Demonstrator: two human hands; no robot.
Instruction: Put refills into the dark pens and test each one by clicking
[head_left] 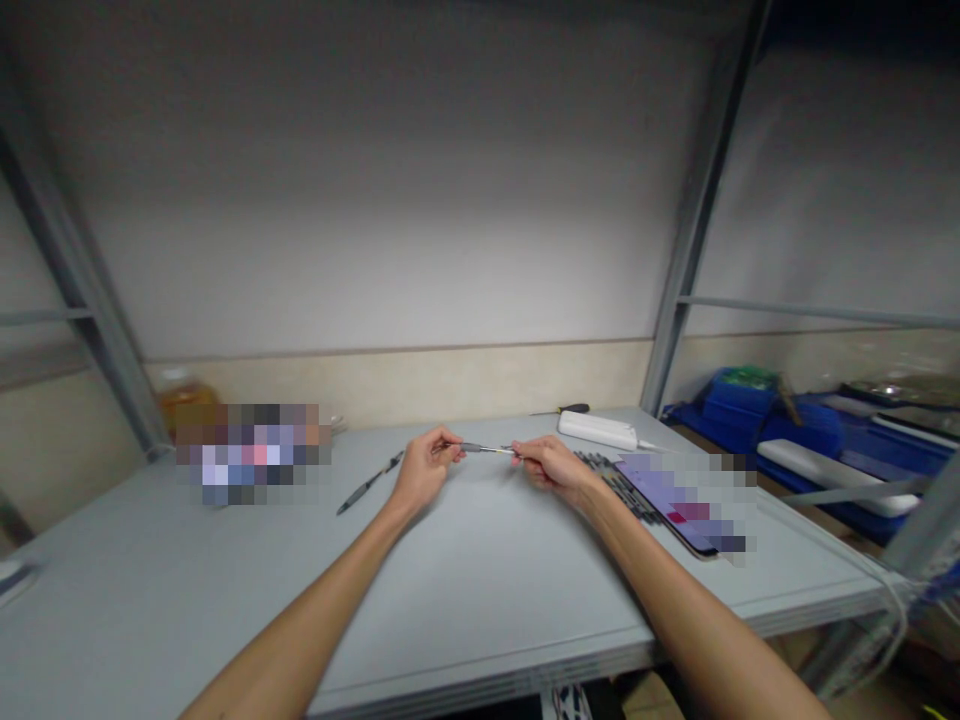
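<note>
Both my hands meet above the middle of the grey table [480,580]. My left hand [421,472] pinches one end of a thin grey pen-like tool [484,449]. My right hand [551,466] pinches its other end, fingers closed. The tool runs level between the two hands, just above the tabletop. A dark pen [369,484] lies on the table to the left of my left hand, apart from it.
A white power strip [598,430] and a screwdriver [564,409] lie at the back right. A dark keyboard-like thing [616,484] and a blurred flat item [686,503] sit right of my right hand. Blue bins [772,415] stand beyond the metal post [694,235]. A blurred patch [251,450] lies far left.
</note>
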